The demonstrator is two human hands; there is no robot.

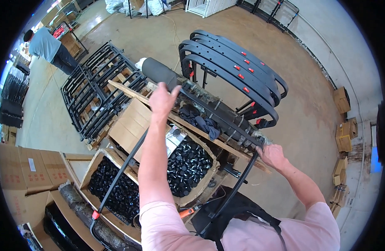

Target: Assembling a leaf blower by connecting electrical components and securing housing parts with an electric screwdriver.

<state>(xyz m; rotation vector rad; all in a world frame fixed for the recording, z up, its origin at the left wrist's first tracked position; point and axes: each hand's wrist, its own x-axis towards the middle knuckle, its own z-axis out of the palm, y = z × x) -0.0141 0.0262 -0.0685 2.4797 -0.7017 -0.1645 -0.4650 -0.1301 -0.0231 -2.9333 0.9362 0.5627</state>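
Note:
A bent black tubular frame [219, 112] spans the space between my hands, its crossbar lying over a padded, plastic-wrapped rail. One leg runs down to the lower left, where it carries a red clip [96, 214]; the other leg [230, 196] comes back toward my body on the right. My left hand [162, 101] is closed at the frame's far left corner, next to a dark grey foam sleeve [159, 72]; its fingertips are partly hidden. At the right corner, my right hand [272, 156] wraps around the tube.
Cartons of black knob-headed bolts [188, 167] and small black parts [113, 188] stand below my left arm. Beyond the rail are stacked curved black frames [238, 62] with red clips. Flat black frames [100, 83] lie on a pallet at left. Another person [48, 48] stands farther off.

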